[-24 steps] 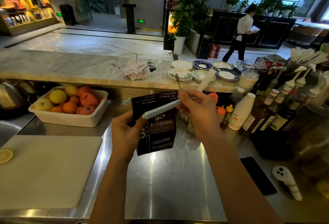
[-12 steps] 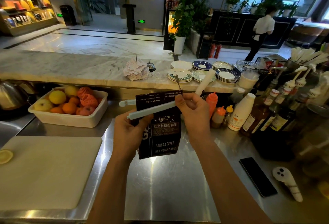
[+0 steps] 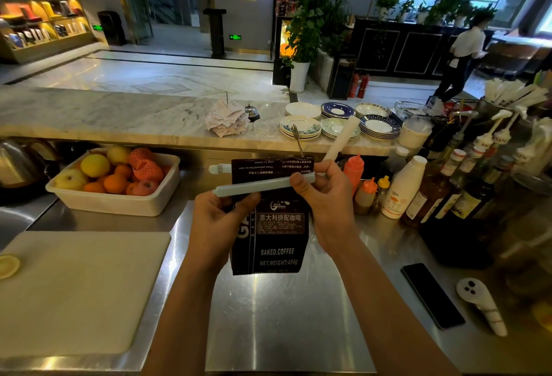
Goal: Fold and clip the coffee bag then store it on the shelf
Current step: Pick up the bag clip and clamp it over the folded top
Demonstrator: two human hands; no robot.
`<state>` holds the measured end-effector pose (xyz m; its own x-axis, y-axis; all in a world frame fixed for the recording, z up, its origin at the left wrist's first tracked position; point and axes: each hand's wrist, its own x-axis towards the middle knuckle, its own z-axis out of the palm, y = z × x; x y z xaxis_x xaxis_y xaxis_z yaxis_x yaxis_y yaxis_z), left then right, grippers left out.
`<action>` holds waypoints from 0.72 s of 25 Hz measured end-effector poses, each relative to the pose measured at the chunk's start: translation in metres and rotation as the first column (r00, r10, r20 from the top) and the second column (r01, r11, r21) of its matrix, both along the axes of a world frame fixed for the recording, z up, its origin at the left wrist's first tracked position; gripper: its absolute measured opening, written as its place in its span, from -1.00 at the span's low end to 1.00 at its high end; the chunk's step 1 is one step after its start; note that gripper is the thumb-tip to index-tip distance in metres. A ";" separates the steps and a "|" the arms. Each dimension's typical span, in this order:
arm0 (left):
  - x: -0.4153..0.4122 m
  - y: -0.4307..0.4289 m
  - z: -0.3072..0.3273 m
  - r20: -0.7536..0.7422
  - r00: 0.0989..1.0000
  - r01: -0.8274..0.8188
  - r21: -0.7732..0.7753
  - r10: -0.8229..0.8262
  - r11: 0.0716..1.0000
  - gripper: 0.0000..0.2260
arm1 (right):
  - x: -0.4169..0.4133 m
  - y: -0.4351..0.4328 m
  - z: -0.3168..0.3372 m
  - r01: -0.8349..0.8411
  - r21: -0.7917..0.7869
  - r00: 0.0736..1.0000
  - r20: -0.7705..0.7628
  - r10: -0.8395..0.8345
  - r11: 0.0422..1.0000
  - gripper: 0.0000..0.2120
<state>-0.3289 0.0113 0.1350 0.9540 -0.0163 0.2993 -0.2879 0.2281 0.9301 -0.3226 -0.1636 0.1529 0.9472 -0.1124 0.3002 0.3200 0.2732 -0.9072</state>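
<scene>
A dark coffee bag point(image 3: 276, 241) with white lettering is held upright above the steel counter point(image 3: 286, 316), its top folded over toward me. My left hand point(image 3: 218, 220) grips the bag's left side. A long pale sealing clip point(image 3: 260, 186) lies across the fold: one bar in front, the other behind with its end showing at the left. My right hand point(image 3: 325, 196) pinches the front bar's right end against the bag. A white stick point(image 3: 343, 137) rises from behind that hand; I cannot tell whether it belongs to the clip.
A white tub of fruit point(image 3: 116, 193) stands at the left, a cutting board point(image 3: 74, 289) in front of it. Sauce and syrup bottles point(image 3: 403, 190) crowd the right. A black phone point(image 3: 431, 295) and a white tool point(image 3: 484, 304) lie at the right front. Plates point(image 3: 337, 125) sit on the marble ledge.
The clip's front bar has slid further left across the fold and the bag has turned more upright. The person in the background has walked to the right.
</scene>
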 end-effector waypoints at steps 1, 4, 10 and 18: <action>0.000 -0.001 0.000 -0.004 1.000 0.015 -0.009 -0.015 1.000 -0.81 | -0.001 0.001 0.000 0.007 0.005 1.000 -0.001 -0.007 1.000 -0.60; -0.001 -0.005 0.003 0.010 0.998 0.056 -0.024 -0.056 0.998 -0.81 | -0.004 0.002 0.000 0.046 0.017 0.999 0.010 -0.046 0.999 -0.53; -0.006 -0.010 0.005 -0.009 0.999 0.049 -0.013 -0.049 0.999 -0.80 | -0.011 -0.001 0.002 0.092 -0.068 0.995 0.032 -0.090 0.993 -0.52; -0.011 -0.016 0.011 -0.048 0.997 0.054 -0.014 -0.055 0.998 -0.80 | -0.016 -0.001 -0.001 0.117 -0.158 0.992 0.058 -0.109 0.981 -0.66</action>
<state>-0.3395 -0.0046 0.1460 0.9651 -0.0651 0.2538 -0.2299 0.2544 0.9394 -0.3388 -0.1643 0.1524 0.9151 -0.1642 0.3684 0.3852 0.0849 -0.9189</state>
